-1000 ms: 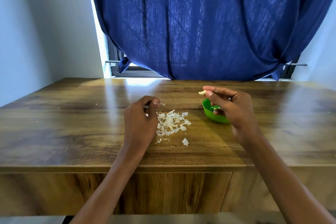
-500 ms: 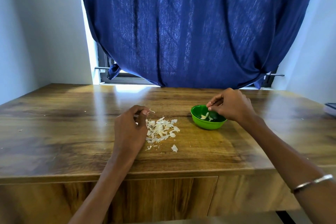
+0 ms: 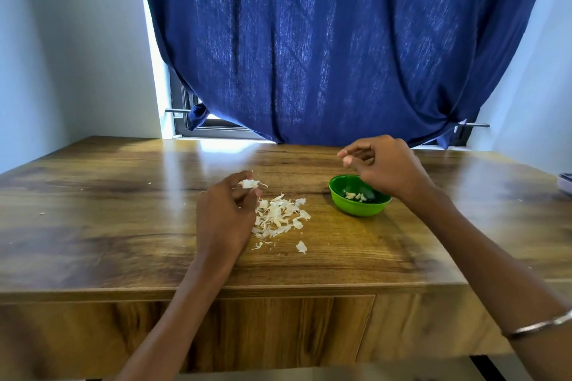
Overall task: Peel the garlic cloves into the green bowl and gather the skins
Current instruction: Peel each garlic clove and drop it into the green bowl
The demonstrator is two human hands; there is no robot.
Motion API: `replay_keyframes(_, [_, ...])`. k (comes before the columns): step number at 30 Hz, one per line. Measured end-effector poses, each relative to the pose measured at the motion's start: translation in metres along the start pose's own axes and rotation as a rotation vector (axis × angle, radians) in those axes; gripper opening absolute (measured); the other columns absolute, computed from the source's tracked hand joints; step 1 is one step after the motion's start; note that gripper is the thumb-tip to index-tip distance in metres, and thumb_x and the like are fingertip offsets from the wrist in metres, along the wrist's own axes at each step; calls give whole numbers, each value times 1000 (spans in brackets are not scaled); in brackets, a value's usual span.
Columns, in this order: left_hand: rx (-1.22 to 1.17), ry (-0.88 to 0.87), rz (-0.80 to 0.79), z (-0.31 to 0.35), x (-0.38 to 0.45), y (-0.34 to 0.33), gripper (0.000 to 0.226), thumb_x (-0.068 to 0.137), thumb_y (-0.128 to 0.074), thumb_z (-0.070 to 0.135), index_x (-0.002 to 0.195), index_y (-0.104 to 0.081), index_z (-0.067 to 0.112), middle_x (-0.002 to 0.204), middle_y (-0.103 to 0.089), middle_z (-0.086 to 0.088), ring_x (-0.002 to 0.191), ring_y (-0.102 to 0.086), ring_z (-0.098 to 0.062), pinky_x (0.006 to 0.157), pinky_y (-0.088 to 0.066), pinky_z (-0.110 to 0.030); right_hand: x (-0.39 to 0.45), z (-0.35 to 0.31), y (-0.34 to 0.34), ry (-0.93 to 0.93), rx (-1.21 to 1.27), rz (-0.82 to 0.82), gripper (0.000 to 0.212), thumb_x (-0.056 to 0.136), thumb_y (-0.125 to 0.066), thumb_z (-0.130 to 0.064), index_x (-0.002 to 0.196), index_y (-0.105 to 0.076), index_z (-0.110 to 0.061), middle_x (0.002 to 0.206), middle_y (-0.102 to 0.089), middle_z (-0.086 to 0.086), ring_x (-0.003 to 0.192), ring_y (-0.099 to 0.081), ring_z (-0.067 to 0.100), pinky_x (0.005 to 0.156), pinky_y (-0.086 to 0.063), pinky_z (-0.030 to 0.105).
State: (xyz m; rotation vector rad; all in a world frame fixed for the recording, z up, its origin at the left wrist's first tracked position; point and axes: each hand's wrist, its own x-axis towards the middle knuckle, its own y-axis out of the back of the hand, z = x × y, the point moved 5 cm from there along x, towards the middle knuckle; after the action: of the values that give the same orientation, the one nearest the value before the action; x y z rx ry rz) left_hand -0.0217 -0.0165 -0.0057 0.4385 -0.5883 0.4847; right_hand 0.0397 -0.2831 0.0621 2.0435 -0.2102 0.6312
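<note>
Just left of the green bowl (image 3: 359, 202), a heap of skins (image 3: 280, 216) lies on the desk (image 3: 123, 226), with one loose flake (image 3: 301, 246) nearer the front edge than the heap. Inside the bowl a few peeled cloves (image 3: 357, 196) rest on the bottom. The left hand (image 3: 227, 213) sits at the heap's left edge, farther from the bowl than the skins, its fingers curled and pinching a scrap of skin (image 3: 249, 184) above the heap's far side. The right hand (image 3: 387, 168) hangs over the bowl's far right rim, fingers curled loosely with thumb and fingertips drawn close together; nothing can be seen held between them, though the palm side is hidden. A thin bangle (image 3: 538, 326) circles the right wrist, well toward the front edge from the bowl. Small specks of skin are scattered on the desk far to the left of the bowl. Behind the bowl, past the desk's far edge, a blue curtain (image 3: 340, 56) hangs over a window. Far right of the bowl, at the frame's edge, a pale object (image 3: 565, 185) lies on the desk, too cut off to identify.
</note>
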Motion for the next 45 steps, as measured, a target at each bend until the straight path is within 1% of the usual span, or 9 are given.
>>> replay_keyframes(3, [-13, 14, 30, -2, 0, 3, 35, 85, -80, 12, 119, -74, 14, 89, -78, 3, 71, -63, 19, 79, -47, -2, -3, -24, -18, 64, 14, -66, 13, 94, -68, -33, 103, -74, -39, 96, -74, -18, 88, -68, -2, 81, -60, 33])
replay_keyframes(6, [-5, 9, 151, -6, 1, 12, 35, 84, -79, 5, 118, -74, 9, 95, -78, -2, 83, -72, 2, 87, -58, -19, -7, -49, -44, 129, 16, -169, 21, 95, -67, -24, 112, -71, -36, 98, -73, -14, 83, -67, -1, 73, -58, 21])
replay_keyframes(10, [45, 43, 216, -9, 1, 15, 40, 88, -71, -3, 127, -69, 8, 110, -76, -9, 98, -74, -15, 94, -56, -29, -10, -73, -75, 177, 44, -232, 23, 94, -69, -14, 112, -73, -29, 102, -71, -11, 83, -62, -6, 75, -52, 15])
replay_keyframes(15, [121, 89, 222, -10, 3, 15, 34, 99, -56, 1, 130, -67, 9, 109, -75, -13, 94, -72, -25, 79, -48, -24, -7, -97, -105, 225, 36, -281, 21, 91, -73, -13, 109, -76, -25, 104, -76, -7, 82, -63, -4, 84, -58, 26])
replay_keyframes(19, [153, 128, 206, -11, 3, 14, 34, 102, -51, 3, 132, -65, 8, 114, -74, -12, 99, -70, -26, 76, -40, -20, -3, -109, -120, 256, -49, -257, 20, 89, -75, -12, 103, -78, -26, 102, -77, -8, 87, -66, 1, 84, -58, 31])
replay_keyframes(24, [164, 144, 188, -10, 3, 14, 29, 103, -51, 7, 126, -69, 10, 109, -76, -9, 99, -70, -28, 86, -51, -37, 5, -110, -139, 242, -123, -272, 21, 85, -80, -14, 99, -78, -28, 104, -75, -4, 95, -68, 13, 83, -59, 42])
replay_keyframes(31, [195, 185, 181, -7, 2, 14, 28, 104, -50, 14, 123, -70, 14, 112, -75, -5, 102, -70, -24, 77, -37, -21, 15, -109, -131, 255, -176, -264, 14, 87, -76, -10, 88, -79, -23, 96, -73, -5, 90, -66, 8, 84, -59, 38])
replay_keyframes(39, [194, 219, 182, -9, 2, 15, 27, 104, -48, 16, 118, -72, 16, 108, -75, -6, 99, -69, -26, 76, -39, -27, 26, -122, -144, 256, -183, -254, 15, 84, -79, -11, 87, -78, -25, 88, -74, -5, 85, -68, 10, 79, -60, 41])
replay_keyframes(45, [214, 230, 166, -7, 1, 15, 28, 105, -47, 18, 120, -71, 18, 109, -75, -4, 99, -68, -24, 74, -36, -26, 25, -126, -154, 288, -304, -282, 14, 82, -82, -19, 95, -77, -20, 97, -74, -2, 95, -67, 16, 89, -56, 40])
